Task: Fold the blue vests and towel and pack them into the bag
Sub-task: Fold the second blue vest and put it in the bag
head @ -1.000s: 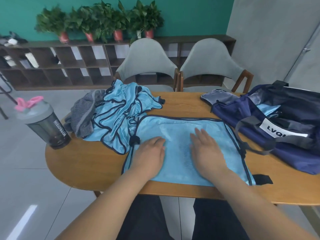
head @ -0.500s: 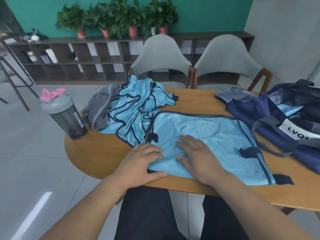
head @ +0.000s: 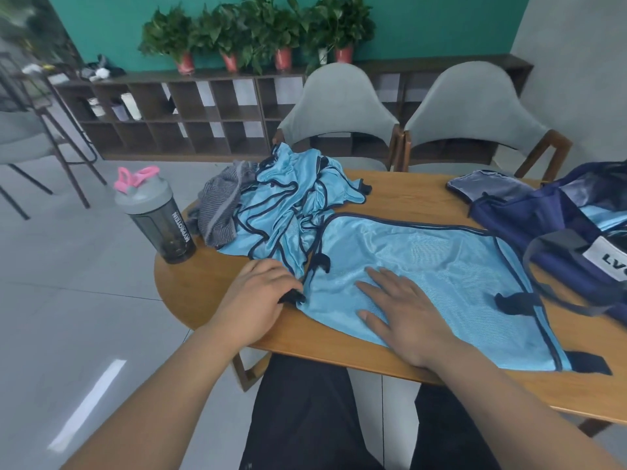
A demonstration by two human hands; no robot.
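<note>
Lying spread flat along the near edge of the wooden table (head: 190,286), one blue vest (head: 441,266) sits under both hands. The right hand (head: 403,320) rests palm down on its near left part, fingers straight and spread, holding nothing. The left hand (head: 254,300) is at the vest's left corner, its fingers curled down onto a black strap tab (head: 291,296) and seemingly pinching it, though the fingertips are hidden. Behind that hand a crumpled pile of vests (head: 288,212) lies heaped, touching the flat one. A grey striped towel (head: 219,205) is bunched against the pile's far left side. The dark blue bag (head: 529,218) stands open on the right end of the table, with light blue cloth showing inside. A shaker bottle (head: 159,222) stands at the table's left edge, just beside the towel
</note>
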